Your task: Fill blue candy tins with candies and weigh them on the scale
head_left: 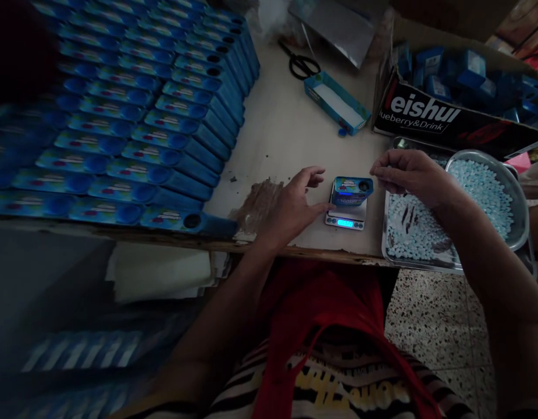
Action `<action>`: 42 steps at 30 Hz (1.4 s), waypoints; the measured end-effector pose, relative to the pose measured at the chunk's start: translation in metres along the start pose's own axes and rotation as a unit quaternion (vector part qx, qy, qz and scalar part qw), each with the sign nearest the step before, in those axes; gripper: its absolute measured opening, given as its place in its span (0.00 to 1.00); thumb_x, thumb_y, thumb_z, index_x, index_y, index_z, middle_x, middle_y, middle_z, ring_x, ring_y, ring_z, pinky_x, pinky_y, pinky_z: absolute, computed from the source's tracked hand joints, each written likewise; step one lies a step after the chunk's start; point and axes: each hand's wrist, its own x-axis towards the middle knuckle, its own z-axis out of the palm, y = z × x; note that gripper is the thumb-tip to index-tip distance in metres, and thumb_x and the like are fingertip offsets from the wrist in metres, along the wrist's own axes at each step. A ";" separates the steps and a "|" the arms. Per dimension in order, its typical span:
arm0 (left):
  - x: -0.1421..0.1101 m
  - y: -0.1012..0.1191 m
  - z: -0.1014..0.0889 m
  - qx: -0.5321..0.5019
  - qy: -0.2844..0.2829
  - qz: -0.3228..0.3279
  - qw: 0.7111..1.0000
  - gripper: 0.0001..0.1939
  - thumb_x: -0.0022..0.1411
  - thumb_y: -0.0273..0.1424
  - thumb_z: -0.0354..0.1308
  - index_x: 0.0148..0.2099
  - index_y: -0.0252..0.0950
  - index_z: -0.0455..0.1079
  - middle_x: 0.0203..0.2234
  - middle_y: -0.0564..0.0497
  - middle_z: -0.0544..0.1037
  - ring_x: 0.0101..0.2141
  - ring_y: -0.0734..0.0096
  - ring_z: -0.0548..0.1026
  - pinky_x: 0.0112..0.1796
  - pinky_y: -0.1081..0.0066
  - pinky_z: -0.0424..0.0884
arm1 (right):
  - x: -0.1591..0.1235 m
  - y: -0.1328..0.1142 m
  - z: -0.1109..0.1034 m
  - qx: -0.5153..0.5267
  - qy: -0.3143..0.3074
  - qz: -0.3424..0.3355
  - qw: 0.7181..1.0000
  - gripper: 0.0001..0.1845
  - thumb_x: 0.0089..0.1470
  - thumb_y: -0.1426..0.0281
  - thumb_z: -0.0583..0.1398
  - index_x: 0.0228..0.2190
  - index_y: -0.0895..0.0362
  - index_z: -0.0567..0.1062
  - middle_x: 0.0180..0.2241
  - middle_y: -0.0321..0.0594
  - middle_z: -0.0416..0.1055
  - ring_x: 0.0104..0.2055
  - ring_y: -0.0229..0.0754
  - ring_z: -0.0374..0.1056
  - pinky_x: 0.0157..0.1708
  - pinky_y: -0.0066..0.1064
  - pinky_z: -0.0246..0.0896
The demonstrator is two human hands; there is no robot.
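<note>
A small blue carton [349, 192] with a dark round hole in its top stands on a digital scale [335, 222] with a lit blue display. To its left is my left hand [295, 203], open, thumb and fingers apart, the thumb tip close to the carton and scale. My right hand [408, 174] hovers right of the carton, over the edge of a metal tray [384, 233]. Its fingertips are pinched together; whatever they hold, if anything, is too small to make out. Pale blue pellets [408, 233] lie in the tray beneath it.
Rows of blue cartons [164, 134] fill the table's left side. A metal bowl [519, 215] of pellets sits at the right. Behind are black scissors [304, 65], an open blue box [334, 105] with white contents and a cardboard box [452, 122] of blue cartons.
</note>
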 end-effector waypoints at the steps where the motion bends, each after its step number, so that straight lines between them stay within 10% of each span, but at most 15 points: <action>1: 0.000 0.000 0.000 0.002 0.001 -0.002 1.000 0.40 0.55 0.29 0.80 0.67 0.43 0.70 0.57 0.44 0.83 0.57 0.56 0.81 0.58 0.55 0.78 | 0.000 -0.001 0.001 0.001 0.000 0.000 1.000 0.18 0.60 0.56 0.76 0.33 0.56 0.80 0.23 0.32 0.70 0.23 0.31 0.59 0.21 0.26 0.49; 8: 0.010 0.001 0.029 -0.033 -0.008 -0.001 0.999 0.32 0.58 0.32 0.78 0.63 0.41 0.74 0.54 0.45 0.85 0.55 0.56 0.83 0.57 0.59 0.79 | -0.020 -0.002 -0.007 -0.030 0.057 -0.012 0.998 0.15 0.63 0.58 0.73 0.34 0.55 0.80 0.26 0.33 0.72 0.25 0.33 0.61 0.24 0.27 0.54; 15: 0.033 0.023 0.053 0.008 -0.063 0.153 0.986 0.15 0.67 0.27 0.68 0.55 0.43 0.80 0.50 0.48 0.85 0.52 0.56 0.82 0.59 0.57 0.77 | -0.079 0.080 -0.024 -0.183 0.138 0.036 0.973 0.10 0.59 0.59 0.69 0.38 0.51 0.86 0.43 0.42 0.86 0.48 0.49 0.80 0.55 0.45 0.73; 19: 0.036 0.062 0.071 0.090 -0.079 0.300 0.946 0.16 0.73 0.27 0.62 0.56 0.51 0.83 0.55 0.50 0.84 0.59 0.52 0.78 0.67 0.49 0.68 | -0.090 0.115 0.003 0.088 0.322 0.042 0.942 0.19 0.62 0.49 0.66 0.43 0.50 0.82 0.48 0.43 0.85 0.54 0.49 0.80 0.60 0.47 0.74; 23: 0.039 0.082 0.098 0.120 -0.111 0.356 0.920 0.14 0.77 0.30 0.59 0.55 0.54 0.84 0.57 0.51 0.84 0.64 0.51 0.75 0.71 0.46 0.60 | -0.076 0.126 0.028 0.404 0.331 0.069 0.850 0.25 0.61 0.42 0.65 0.41 0.49 0.76 0.42 0.41 0.83 0.47 0.48 0.79 0.50 0.44 0.81; 31: 0.050 0.052 0.110 -0.002 -0.030 0.210 0.977 0.12 0.70 0.33 0.69 0.55 0.46 0.82 0.51 0.49 0.85 0.53 0.56 0.81 0.60 0.57 0.76 | -0.066 0.128 0.027 0.600 0.320 0.115 0.724 0.15 0.74 0.57 0.56 0.39 0.52 0.74 0.38 0.45 0.79 0.42 0.46 0.78 0.39 0.35 0.81; 36: 0.043 0.019 0.094 -0.176 0.067 0.020 0.982 0.28 0.54 0.38 0.80 0.54 0.39 0.79 0.45 0.50 0.85 0.47 0.60 0.84 0.54 0.61 0.82 | -0.075 0.132 0.008 0.541 0.314 0.106 0.773 0.04 0.61 0.73 0.65 0.39 0.55 0.76 0.35 0.41 0.78 0.36 0.39 0.75 0.31 0.25 0.72; 42: 0.019 -0.011 0.066 -0.199 0.059 -0.055 0.977 0.30 0.49 0.39 0.81 0.53 0.41 0.78 0.45 0.50 0.86 0.46 0.58 0.86 0.53 0.58 0.85 | -0.085 0.134 0.003 0.261 0.192 0.094 0.941 0.13 0.59 0.60 0.72 0.38 0.56 0.83 0.34 0.37 0.78 0.27 0.31 0.64 0.24 0.25 0.54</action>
